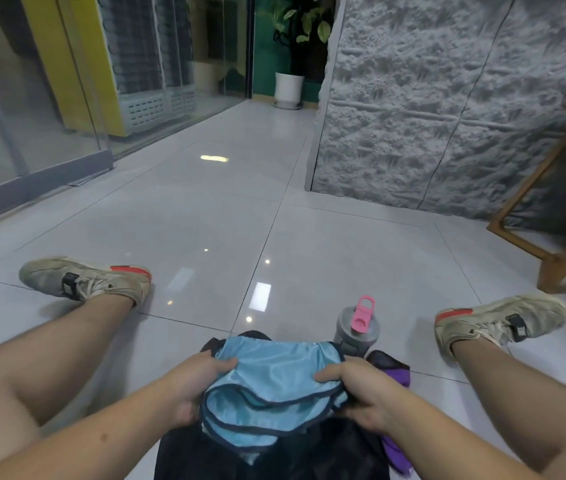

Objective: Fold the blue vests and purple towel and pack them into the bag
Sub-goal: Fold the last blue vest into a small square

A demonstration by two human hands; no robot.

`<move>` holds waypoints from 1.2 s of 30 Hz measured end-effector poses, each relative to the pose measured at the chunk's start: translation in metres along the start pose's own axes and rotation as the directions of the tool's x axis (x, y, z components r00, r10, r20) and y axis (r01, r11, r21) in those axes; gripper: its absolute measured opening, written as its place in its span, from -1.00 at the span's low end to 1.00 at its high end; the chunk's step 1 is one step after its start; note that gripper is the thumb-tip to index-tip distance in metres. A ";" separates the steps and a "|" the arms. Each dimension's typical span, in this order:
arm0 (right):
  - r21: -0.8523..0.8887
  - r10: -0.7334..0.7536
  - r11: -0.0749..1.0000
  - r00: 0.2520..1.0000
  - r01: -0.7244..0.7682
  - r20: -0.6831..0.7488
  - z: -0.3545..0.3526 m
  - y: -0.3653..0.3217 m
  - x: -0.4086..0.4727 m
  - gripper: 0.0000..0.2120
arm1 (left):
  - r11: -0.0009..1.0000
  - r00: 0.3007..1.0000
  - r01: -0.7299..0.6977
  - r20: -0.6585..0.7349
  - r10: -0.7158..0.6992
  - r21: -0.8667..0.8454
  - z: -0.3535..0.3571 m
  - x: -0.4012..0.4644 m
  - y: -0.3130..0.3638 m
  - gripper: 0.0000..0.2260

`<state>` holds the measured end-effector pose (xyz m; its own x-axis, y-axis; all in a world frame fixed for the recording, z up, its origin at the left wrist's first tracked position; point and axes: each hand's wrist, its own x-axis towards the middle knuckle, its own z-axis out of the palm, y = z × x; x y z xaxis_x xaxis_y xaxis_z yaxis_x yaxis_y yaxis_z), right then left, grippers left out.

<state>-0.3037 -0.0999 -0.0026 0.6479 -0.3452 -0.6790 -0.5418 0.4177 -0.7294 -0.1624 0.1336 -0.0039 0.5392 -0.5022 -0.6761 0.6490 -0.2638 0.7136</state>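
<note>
Packing step: the left hand (194,386) and right hand (361,389) grip the folded glossy light-blue vests (271,382) with curled fingers above the black fabric bag (326,455) (purple towel (395,445) beside it). Next, probably lower the bundle inside.

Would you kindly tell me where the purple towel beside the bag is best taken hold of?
I would grip the purple towel at the bunched part showing past the right hand, coming from the right and above. The black bag and blue vests cover its left side, so only the right edge lies free.
</note>
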 end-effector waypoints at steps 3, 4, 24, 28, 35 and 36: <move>-0.026 -0.005 1.000 1.000 0.005 -0.013 0.007 0.012 0.001 -0.55 | 0.999 0.999 -0.014 -0.043 0.016 0.034 0.001 0.001 -0.008 -0.79; -0.044 -0.017 0.999 1.000 0.016 -0.012 0.010 0.015 0.002 -0.59 | 0.999 0.999 -0.021 -0.049 0.023 0.044 0.003 0.002 -0.010 -0.82; -0.850 -0.154 0.527 0.986 0.024 -0.067 0.044 0.021 0.027 -0.91 | 0.943 0.951 -0.170 -0.202 0.232 0.285 0.000 0.047 -0.031 -0.45; -0.905 -0.111 0.421 0.994 0.055 0.009 0.048 0.029 0.032 -0.96 | 0.918 0.949 -0.189 -0.177 0.262 0.348 0.002 0.046 -0.030 -0.29; -0.930 -0.215 0.367 0.975 0.029 -0.054 0.049 0.036 0.041 -0.66 | 0.856 0.906 -0.253 -0.200 0.373 0.450 -0.001 0.060 -0.039 -0.25; -0.933 -0.269 0.360 0.958 0.007 -0.097 0.045 0.031 0.040 -0.66 | 0.851 0.894 -0.256 -0.224 0.389 0.458 -0.001 0.061 -0.039 -0.30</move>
<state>-0.2703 -0.0631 -0.0488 0.7146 -0.5249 -0.4623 -0.6903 -0.6358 -0.3452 -0.1547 0.1138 -0.0728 0.8544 -0.3670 -0.3679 0.1689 -0.4734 0.8645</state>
